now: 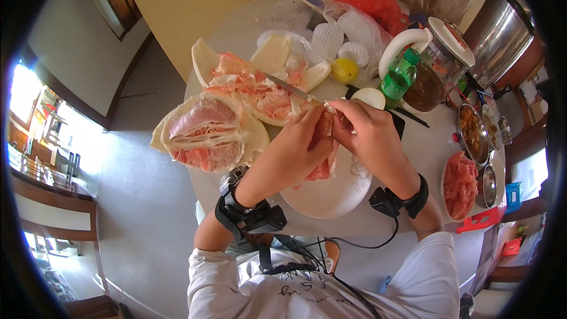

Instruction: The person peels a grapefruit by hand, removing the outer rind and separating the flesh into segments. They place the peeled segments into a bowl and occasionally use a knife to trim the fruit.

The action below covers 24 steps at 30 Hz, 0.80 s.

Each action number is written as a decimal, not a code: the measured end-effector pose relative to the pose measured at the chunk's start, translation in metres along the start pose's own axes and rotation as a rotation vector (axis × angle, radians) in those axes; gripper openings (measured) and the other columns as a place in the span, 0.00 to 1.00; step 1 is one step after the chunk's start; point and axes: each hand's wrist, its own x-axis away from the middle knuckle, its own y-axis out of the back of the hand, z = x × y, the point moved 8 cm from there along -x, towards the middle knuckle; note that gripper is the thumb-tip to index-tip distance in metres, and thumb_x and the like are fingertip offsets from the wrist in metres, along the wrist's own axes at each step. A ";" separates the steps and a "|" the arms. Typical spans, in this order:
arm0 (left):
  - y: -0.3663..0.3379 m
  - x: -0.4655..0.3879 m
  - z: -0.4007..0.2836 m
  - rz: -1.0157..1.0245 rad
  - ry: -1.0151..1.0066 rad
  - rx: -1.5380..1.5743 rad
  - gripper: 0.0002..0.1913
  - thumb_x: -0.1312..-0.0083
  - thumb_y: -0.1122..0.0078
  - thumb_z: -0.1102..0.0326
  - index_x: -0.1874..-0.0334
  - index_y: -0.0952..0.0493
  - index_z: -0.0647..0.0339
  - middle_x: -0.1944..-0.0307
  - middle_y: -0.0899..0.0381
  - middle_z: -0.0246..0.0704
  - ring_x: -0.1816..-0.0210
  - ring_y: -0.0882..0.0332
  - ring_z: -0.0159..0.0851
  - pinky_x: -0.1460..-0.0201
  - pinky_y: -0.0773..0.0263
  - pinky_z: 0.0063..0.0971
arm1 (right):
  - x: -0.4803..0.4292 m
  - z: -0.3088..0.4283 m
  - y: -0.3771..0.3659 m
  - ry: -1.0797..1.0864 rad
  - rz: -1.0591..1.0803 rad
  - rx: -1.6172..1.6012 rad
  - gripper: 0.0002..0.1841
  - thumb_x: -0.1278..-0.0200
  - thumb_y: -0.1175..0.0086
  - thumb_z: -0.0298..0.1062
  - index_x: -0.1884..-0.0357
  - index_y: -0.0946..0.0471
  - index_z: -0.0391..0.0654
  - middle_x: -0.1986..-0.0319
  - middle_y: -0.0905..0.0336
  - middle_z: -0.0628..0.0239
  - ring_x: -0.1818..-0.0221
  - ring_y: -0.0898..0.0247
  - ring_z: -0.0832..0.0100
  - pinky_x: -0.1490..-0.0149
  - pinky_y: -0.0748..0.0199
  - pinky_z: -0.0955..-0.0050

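Between both hands, above a white plate (pixel 330 201), is a pink pomelo segment (pixel 325 166). My left hand (pixel 297 146) grips it from the left side. With thumb and fingers, my right hand (pixel 365 126) pinches pale membrane at the segment's top end. Part of the segment is hidden behind the fingers. To the left rests a cut pomelo (pixel 203 135) in thick pith, its flesh exposed. Beyond it, opened rind pieces (pixel 272 53) hold a heap of torn pink membrane (pixel 248 84). A knife (pixel 285 85) lies across that heap, its blade pointing away to the left.
A green plastic bottle (pixel 398 80) and a lidded glass pitcher (pixel 427 79) stand at the right. Peeled flesh fills a bowl (pixel 446 206) near food dishes (pixel 474 135). Foam fruit nets (pixel 328 40), a yellow fruit (pixel 344 70) and a red bag (pixel 367 0) occupy the back.
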 end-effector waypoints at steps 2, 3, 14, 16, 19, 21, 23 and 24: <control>-0.001 0.000 -0.002 0.005 -0.012 -0.038 0.17 0.40 0.50 0.71 0.49 0.34 0.67 0.70 0.30 0.37 0.68 0.31 0.30 0.64 0.33 0.23 | 0.001 0.002 -0.003 0.007 0.046 0.049 0.13 0.49 0.45 0.22 0.60 0.30 0.39 0.71 0.24 0.54 0.70 0.24 0.55 0.68 0.26 0.65; -0.001 0.000 -0.003 0.005 -0.016 -0.055 0.17 0.40 0.50 0.71 0.49 0.34 0.67 0.71 0.30 0.37 0.69 0.31 0.31 0.64 0.33 0.22 | 0.001 0.002 -0.004 -0.004 0.056 0.047 0.13 0.49 0.46 0.22 0.60 0.30 0.39 0.71 0.24 0.54 0.70 0.24 0.55 0.67 0.26 0.65; 0.001 -0.002 0.001 0.109 -0.021 0.005 0.23 0.41 0.49 0.71 0.42 0.36 0.67 0.64 0.27 0.37 0.63 0.27 0.31 0.58 0.30 0.24 | 0.006 -0.025 -0.004 -0.367 0.080 -0.303 0.09 0.49 0.44 0.24 0.65 0.27 0.36 0.78 0.24 0.61 0.77 0.26 0.69 0.70 0.29 0.75; 0.003 -0.002 0.002 0.149 0.010 -0.001 0.27 0.41 0.48 0.72 0.38 0.38 0.67 0.58 0.27 0.35 0.57 0.28 0.29 0.52 0.31 0.21 | 0.006 -0.037 -0.004 -0.445 0.064 -0.470 0.07 0.47 0.46 0.25 0.66 0.26 0.35 0.79 0.24 0.67 0.78 0.28 0.79 0.71 0.31 0.80; 0.006 -0.001 0.001 0.153 0.013 0.062 0.27 0.41 0.48 0.73 0.38 0.38 0.67 0.54 0.29 0.36 0.53 0.29 0.29 0.48 0.32 0.22 | 0.007 -0.050 -0.015 -0.555 0.157 -0.751 0.07 0.45 0.49 0.24 0.64 0.26 0.33 0.78 0.27 0.73 0.77 0.33 0.86 0.72 0.34 0.84; 0.008 -0.001 -0.001 0.146 -0.002 0.113 0.27 0.42 0.48 0.73 0.38 0.38 0.67 0.50 0.30 0.36 0.49 0.31 0.29 0.45 0.34 0.22 | 0.010 -0.056 -0.021 -0.624 0.170 -0.913 0.07 0.44 0.50 0.24 0.64 0.26 0.33 0.77 0.27 0.72 0.78 0.34 0.85 0.73 0.36 0.84; 0.010 -0.001 -0.003 0.147 -0.022 0.142 0.26 0.42 0.48 0.74 0.39 0.38 0.67 0.47 0.31 0.36 0.46 0.32 0.29 0.42 0.36 0.22 | 0.013 -0.059 -0.029 -0.699 0.191 -1.076 0.07 0.43 0.51 0.24 0.64 0.25 0.34 0.76 0.27 0.72 0.79 0.36 0.85 0.74 0.38 0.85; 0.010 -0.001 -0.004 0.151 -0.033 0.148 0.26 0.42 0.49 0.74 0.39 0.37 0.67 0.46 0.32 0.36 0.45 0.33 0.30 0.41 0.37 0.22 | 0.015 -0.060 -0.034 -0.738 0.206 -1.158 0.07 0.43 0.51 0.24 0.64 0.25 0.34 0.76 0.27 0.72 0.79 0.36 0.84 0.74 0.38 0.86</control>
